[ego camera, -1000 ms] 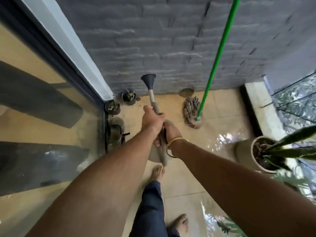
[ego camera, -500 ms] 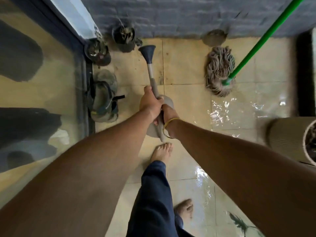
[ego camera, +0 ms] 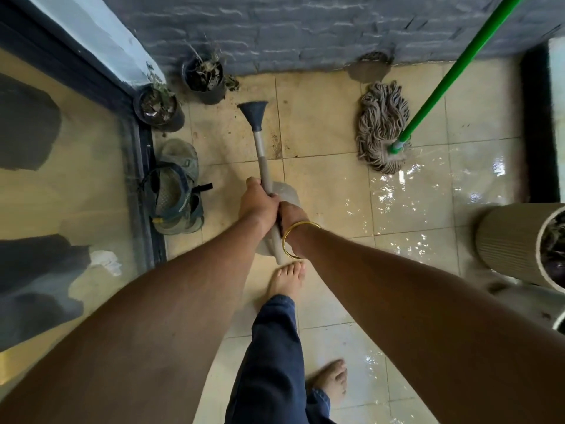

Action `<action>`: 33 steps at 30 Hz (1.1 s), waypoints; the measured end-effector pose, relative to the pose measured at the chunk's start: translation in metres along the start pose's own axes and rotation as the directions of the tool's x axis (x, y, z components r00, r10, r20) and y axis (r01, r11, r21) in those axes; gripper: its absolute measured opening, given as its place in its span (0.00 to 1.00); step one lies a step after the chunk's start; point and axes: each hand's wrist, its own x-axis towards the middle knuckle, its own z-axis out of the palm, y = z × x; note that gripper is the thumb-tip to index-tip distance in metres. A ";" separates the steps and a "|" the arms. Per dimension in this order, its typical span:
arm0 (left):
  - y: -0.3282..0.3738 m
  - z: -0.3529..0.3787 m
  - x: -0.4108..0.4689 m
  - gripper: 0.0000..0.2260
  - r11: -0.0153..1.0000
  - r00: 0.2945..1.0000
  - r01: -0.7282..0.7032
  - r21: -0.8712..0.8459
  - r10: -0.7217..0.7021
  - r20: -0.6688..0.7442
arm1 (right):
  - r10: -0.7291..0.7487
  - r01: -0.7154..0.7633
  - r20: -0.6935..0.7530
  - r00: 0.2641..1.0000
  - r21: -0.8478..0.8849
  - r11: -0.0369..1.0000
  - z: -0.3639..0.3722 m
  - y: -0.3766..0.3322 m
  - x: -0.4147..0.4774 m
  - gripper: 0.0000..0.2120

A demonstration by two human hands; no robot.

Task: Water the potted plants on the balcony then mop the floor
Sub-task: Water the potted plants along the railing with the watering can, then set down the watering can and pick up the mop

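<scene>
I hold a grey watering can (ego camera: 286, 194) in both hands above the tiled floor. My left hand (ego camera: 258, 203) grips the base of its long spout, my right hand (ego camera: 292, 214) grips the handle. The dark rose head (ego camera: 253, 113) points towards two small black pots (ego camera: 159, 108) (ego camera: 203, 78) with sparse dry plants in the corner by the wall. A string mop (ego camera: 382, 127) with a green handle (ego camera: 452, 71) leans against the grey brick wall to the right.
A pair of sandals (ego camera: 174, 191) lies by the sliding glass door's frame (ego camera: 143, 185) on the left. A large ribbed beige planter (ego camera: 516, 246) stands at the right edge. The tiles (ego camera: 412, 203) on the right are wet and shiny. My bare feet (ego camera: 289, 280) stand below the can.
The view has tilted down and moved closer to the corner. The pots, sandals and mop now appear larger and lower in view. Both hands keep the same grip on the can.
</scene>
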 end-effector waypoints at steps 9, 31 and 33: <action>0.091 -0.009 -0.079 0.21 0.982 0.991 -0.089 0.164 0.104 -0.082 | -0.099 0.099 -0.010 0.995 0.175 0.980 -0.100 -0.046 -0.094 0.13; 0.507 -0.028 -0.527 0.25 0.464 0.487 -0.871 0.162 0.860 0.152 | -0.480 0.667 -0.466 0.743 0.567 0.483 -0.450 -0.077 -0.565 0.11; 0.510 -0.019 -0.537 0.26 0.418 0.447 -0.892 0.170 0.871 0.204 | -0.458 0.674 -0.495 0.739 0.559 0.483 -0.466 -0.070 -0.571 0.10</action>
